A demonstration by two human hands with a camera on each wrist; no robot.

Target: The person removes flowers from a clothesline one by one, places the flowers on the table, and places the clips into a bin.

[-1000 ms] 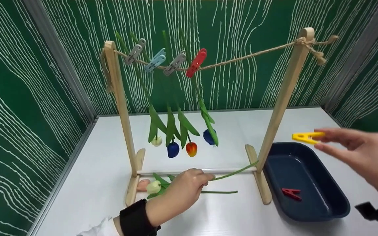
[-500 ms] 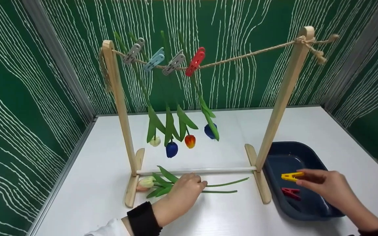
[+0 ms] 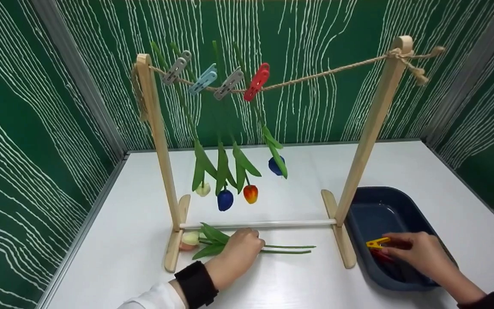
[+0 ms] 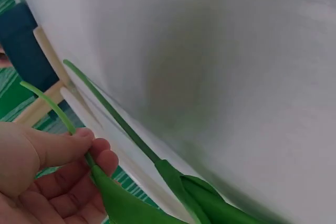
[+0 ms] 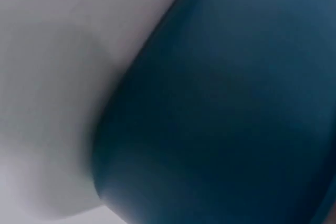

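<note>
My left hand (image 3: 242, 251) pinches the green stem (image 4: 90, 159) of the white artificial tulip (image 3: 191, 238) between thumb and fingers, low over the table. A pink tulip (image 3: 187, 247) lies beneath it, partly covered, its stem (image 4: 126, 127) beside the held one. My right hand (image 3: 423, 253) pinches a yellow clothespin (image 3: 378, 243) by its handle end, inside the dark blue basin (image 3: 369, 274). Close under it is a red clothespin (image 3: 382, 256), partly hidden by the yellow one and the fingers. The right wrist view is filled mostly by the basin's wall (image 5: 210, 98).
A wooden frame (image 3: 369, 137) stands across the table with a rope (image 3: 328, 73) tied between its posts. Two grey clothespins (image 3: 228, 83), a light blue clothespin (image 3: 203, 80) and another red clothespin (image 3: 257, 81) hold several tulips (image 3: 225, 200) upside down. A white crossbar (image 3: 290, 223) joins the feet.
My right hand has lowered the yellow clothespin from above the basin's far part down to the red one. My left hand has brought the white tulip's stem down, nearly parallel to the pink one's.
</note>
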